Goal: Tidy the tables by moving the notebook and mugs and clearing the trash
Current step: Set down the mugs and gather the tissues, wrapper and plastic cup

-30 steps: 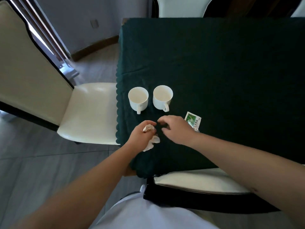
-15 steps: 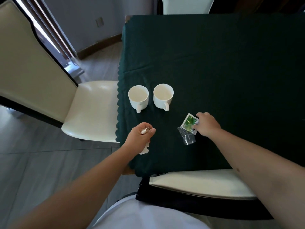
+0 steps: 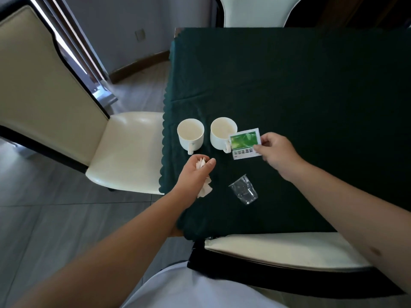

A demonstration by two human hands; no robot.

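A square table covered by a dark green cloth with a scalloped edge (image 3: 300,90) is seen from above. Two white ceramic mugs are set side by side near its left edge: the left mug (image 3: 190,135) and the right mug (image 3: 221,134), both upright, with handles turned toward the viewer; they are close together but not touching. Whether anything is inside them cannot be told.

A small flat green-and-white printed paper packet (image 3: 245,143) is pinched at its right edge between the thumb and fingers of the right hand (image 3: 278,152). The packet is held lifted above the cloth, and in this view its left corner overlaps the rim and handle of the right mug; actual contact cannot be judged.

A crumpled white paper tissue (image 3: 205,188) is grasped in the loosely curled left hand (image 3: 195,174), near the left edge of the table. A bit of the tissue is visible at the fingertips and more of it hangs out below the palm.

A crushed clear plastic cup (image 3: 243,190) is left lying on its side on the cloth, between the two forearms and apart from both hands, nearer the viewer than the mugs.

A cream upholstered chair with a dark frame (image 3: 124,152) is placed at the left side of the table, and another such chair (image 3: 278,250) is pushed against the near side.
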